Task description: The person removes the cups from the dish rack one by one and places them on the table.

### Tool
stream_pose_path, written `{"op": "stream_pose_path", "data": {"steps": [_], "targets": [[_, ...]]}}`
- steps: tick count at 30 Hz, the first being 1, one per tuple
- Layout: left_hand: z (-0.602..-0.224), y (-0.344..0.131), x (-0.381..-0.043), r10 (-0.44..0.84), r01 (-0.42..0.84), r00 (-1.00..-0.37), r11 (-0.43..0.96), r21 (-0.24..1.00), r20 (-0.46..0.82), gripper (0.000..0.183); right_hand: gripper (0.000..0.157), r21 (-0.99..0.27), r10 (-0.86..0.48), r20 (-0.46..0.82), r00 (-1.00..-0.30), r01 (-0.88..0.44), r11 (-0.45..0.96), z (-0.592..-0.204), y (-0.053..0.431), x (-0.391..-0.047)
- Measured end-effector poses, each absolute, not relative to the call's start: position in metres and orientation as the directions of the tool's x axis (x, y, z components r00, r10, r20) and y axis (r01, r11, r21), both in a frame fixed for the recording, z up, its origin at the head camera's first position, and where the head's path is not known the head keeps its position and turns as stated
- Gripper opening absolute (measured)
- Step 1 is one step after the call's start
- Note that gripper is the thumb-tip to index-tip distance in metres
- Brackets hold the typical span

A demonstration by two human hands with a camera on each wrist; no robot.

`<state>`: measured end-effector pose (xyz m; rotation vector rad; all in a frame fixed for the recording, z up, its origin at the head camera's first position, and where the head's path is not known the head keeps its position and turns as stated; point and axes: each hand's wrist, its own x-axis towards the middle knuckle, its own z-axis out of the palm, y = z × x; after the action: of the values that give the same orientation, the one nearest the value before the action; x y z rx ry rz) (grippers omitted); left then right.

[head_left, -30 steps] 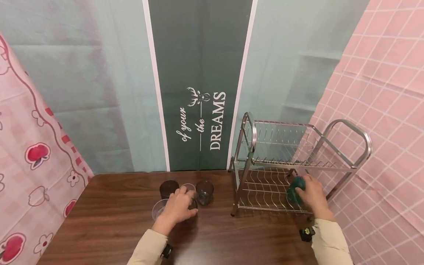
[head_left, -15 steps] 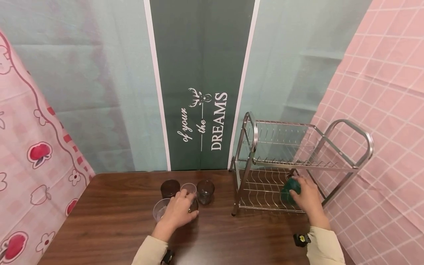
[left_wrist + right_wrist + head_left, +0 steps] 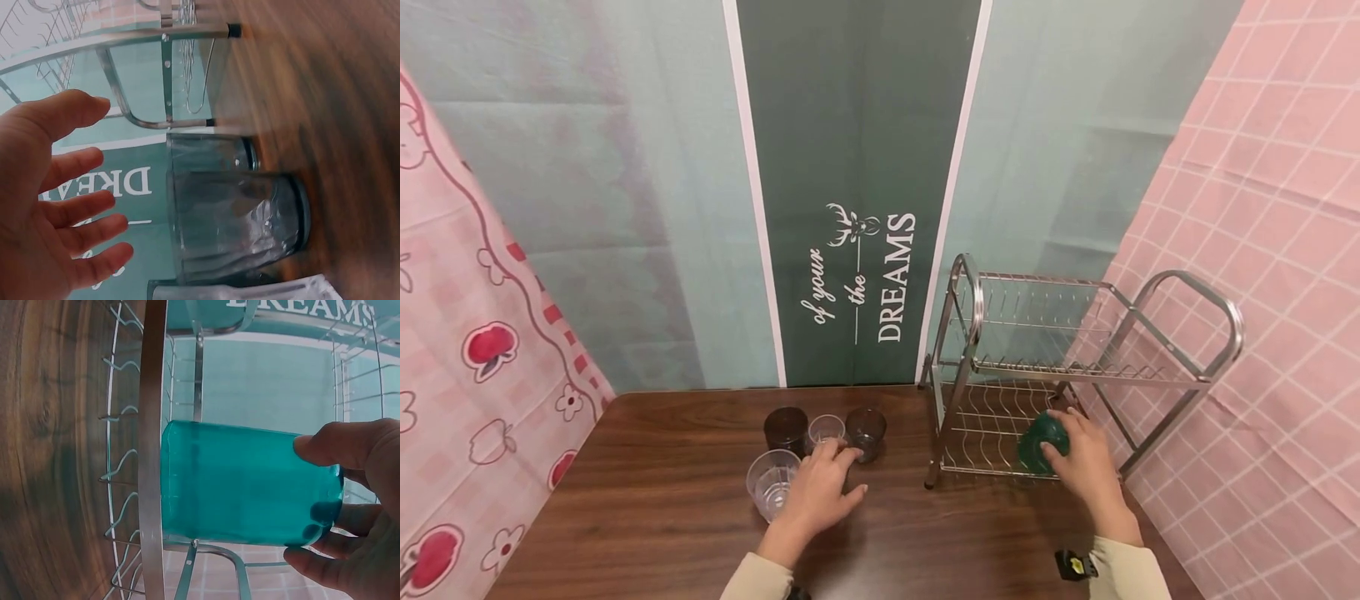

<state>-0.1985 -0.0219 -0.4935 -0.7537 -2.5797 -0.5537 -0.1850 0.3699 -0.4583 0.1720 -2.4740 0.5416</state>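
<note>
My right hand holds a teal tumbler with thumb and fingers about its upper end. The tumbler appears upside down, at the front of the lower tier of the metal dish rack. Nothing is in my left hand, which hovers with spread fingers beside several cups. Nearest it are a large clear cup on its left and a small clear cup behind its fingertips. A grey cup and a dark cup stand behind. In the left wrist view, a grey cup stands before the fingers.
The wooden table ends at a hanging green cloth at the back. Pink cloths hang at both sides, the checked cloth close to the rack's right end. The rack's upper tier lies above the right hand's level.
My right hand has moved left along the lower tier with the teal tumbler. My left hand has drawn slightly right and toward me, its fingers spreading, uncovering more of the clear cups.
</note>
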Motion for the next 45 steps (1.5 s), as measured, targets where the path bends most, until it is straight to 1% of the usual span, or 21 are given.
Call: {"op": "stream_pose_path", "data": {"steps": [5, 16, 24, 33, 38, 45], "targets": [[-0.499, -0.015, -0.193, 0.422, 0.604, -0.747, 0.755, 0.257, 0.514, 0.046, 0.051, -0.343, -0.002, 0.607, -0.795, -0.265, 0.901, -0.459, 0.362, -0.180], [-0.503, -0.002, -0.187, 0.437, 0.635, -0.719, 0.729, 0.256, 0.540, 0.045, 0.053, -0.320, -0.016, 0.663, -0.748, -0.303, 0.898, -0.457, 0.355, -0.173], [-0.510, 0.010, -0.186, 0.423, 0.660, -0.702, 0.689, 0.300, 0.573, 0.046, 0.051, -0.357, -0.006, 0.645, -0.764, -0.309, 0.881, -0.450, 0.348, -0.168], [-0.521, 0.019, -0.183, 0.418, 0.679, -0.687, 0.661, 0.320, 0.595, 0.046, 0.052, -0.401, -0.005, 0.621, -0.784, -0.323, 0.857, -0.448, 0.337, -0.160], [-0.525, 0.023, -0.181, 0.379, 0.684, -0.693, 0.613, 0.395, 0.613, 0.048, 0.053, -0.420, 0.008, 0.615, -0.789, -0.318, 0.850, -0.451, 0.331, -0.157], [-0.529, 0.030, -0.175, 0.334, 0.649, -0.753, 0.521, 0.554, 0.567, 0.053, 0.052, -0.470, 0.035, 0.601, -0.798, -0.318, 0.824, -0.459, 0.322, -0.153]]}}
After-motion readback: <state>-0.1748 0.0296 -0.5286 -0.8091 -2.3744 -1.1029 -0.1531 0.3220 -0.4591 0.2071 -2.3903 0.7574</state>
